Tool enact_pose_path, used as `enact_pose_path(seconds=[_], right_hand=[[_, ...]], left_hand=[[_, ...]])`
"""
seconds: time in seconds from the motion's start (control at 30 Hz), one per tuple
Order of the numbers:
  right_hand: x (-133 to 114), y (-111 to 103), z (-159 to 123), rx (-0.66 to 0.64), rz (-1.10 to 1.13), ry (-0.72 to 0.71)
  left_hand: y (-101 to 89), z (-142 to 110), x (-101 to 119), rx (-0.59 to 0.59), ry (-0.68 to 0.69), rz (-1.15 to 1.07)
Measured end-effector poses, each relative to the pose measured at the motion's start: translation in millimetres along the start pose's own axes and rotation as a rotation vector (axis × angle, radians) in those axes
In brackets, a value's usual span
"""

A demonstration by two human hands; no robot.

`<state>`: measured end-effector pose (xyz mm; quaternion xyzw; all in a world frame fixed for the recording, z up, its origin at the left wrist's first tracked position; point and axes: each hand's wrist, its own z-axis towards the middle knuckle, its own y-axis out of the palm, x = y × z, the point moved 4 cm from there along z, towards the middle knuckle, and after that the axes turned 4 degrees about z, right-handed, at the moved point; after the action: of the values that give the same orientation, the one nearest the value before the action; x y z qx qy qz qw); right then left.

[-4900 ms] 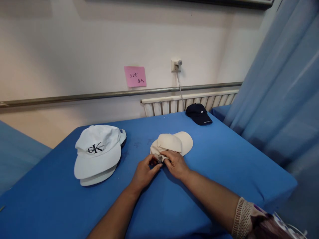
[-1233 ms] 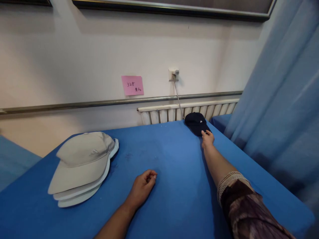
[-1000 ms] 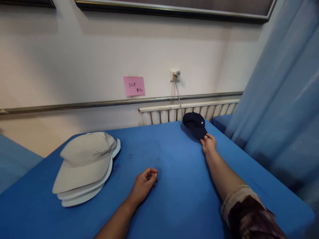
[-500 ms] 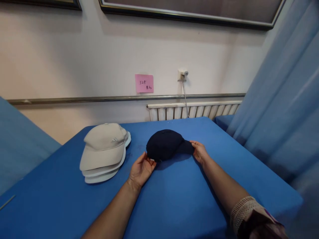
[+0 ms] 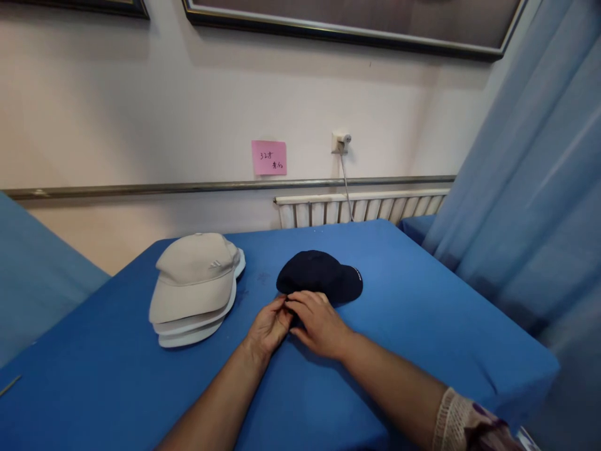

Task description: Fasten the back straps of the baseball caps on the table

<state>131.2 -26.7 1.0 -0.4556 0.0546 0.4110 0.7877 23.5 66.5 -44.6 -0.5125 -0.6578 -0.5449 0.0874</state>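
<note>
A dark navy baseball cap (image 5: 315, 270) rests on the blue-covered table (image 5: 300, 401), its brim pointing right with small light lettering along the edge. My left hand (image 5: 271, 327) is closed at the cap's near left edge, thumb and fingers pinching the rim there. Close beside it, my right hand (image 5: 317, 321) has its fingers bent together at the same part of the cap, the fingertips meeting those of my left hand. What exactly lies between the fingertips is partly hidden. On the left stands a stack of light-coloured caps (image 5: 195, 266), the top one beige with a small logo.
Behind the table are a white radiator (image 5: 361, 207) and a metal rail (image 5: 188, 186) along the wall. A plug with a cable sits in the wall socket (image 5: 340, 142), near a pink note (image 5: 269, 157). A blue curtain (image 5: 530, 188) hangs on the right.
My right hand has let go of the cap's brim and moved left to meet my left hand at the near edge. The brim now lies turned slightly toward me.
</note>
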Motion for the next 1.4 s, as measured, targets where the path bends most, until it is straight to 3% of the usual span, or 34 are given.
enact_pose_path(seconds=[0.17, 0.27, 0.33, 0.4, 0.47, 0.5, 0.57, 0.63, 0.87, 1.07, 1.13, 1.3, 1.4], right_hand=[[48.0, 12.1, 0.2, 0.062, 0.019, 0.216], [64.5, 13.6, -5.0, 0.072, 0.025, 0.312], [66.7, 13.4, -7.4, 0.059, 0.015, 0.339], [65.5, 12.5, -8.5, 0.053, 0.004, 0.347], [63.7, 12.1, -8.6, 0.045, 0.000, 0.338], [63.1, 12.2, -8.5, 0.039, -0.001, 0.332], [62.9, 12.4, -8.6, 0.027, -0.003, 0.330], [63.1, 12.3, -8.8, 0.014, -0.002, 0.336], [65.5, 11.9, -10.1, 0.023, 0.028, 0.361], [76.5, 14.9, -13.4, 0.089, 0.192, 0.416], [75.7, 12.9, -13.7, 0.113, 0.210, 0.411], [68.4, 8.0, -13.1, 0.089, 0.180, 0.414], [67.0, 8.6, -12.7, 0.050, 0.142, 0.403]], left_hand=[[-5.1, -0.9, -0.8, 0.124, -0.001, 0.156], [-5.7, -4.7, 4.3, 0.209, 0.087, 0.254], [-4.2, -11.4, 13.5, 0.279, 0.263, 0.341], [3.7, -22.1, 24.3, 0.293, 0.521, 0.569], [17.5, -32.0, 27.1, 0.192, 0.705, 0.871], [23.6, -34.9, 24.5, 0.111, 0.730, 0.990], [30.0, -36.7, 16.5, -0.035, 0.677, 1.080], [31.0, -36.2, 11.2, -0.101, 0.636, 1.069], [32.2, -33.1, 4.7, -0.145, 0.588, 1.163], [28.1, -32.6, 12.5, -0.130, 0.475, 0.852], [26.9, -31.8, 14.0, -0.132, 0.492, 0.890], [32.7, -31.5, 5.7, -0.247, 0.654, 1.280], [33.1, -29.3, 1.8, -0.254, 0.693, 1.316]])
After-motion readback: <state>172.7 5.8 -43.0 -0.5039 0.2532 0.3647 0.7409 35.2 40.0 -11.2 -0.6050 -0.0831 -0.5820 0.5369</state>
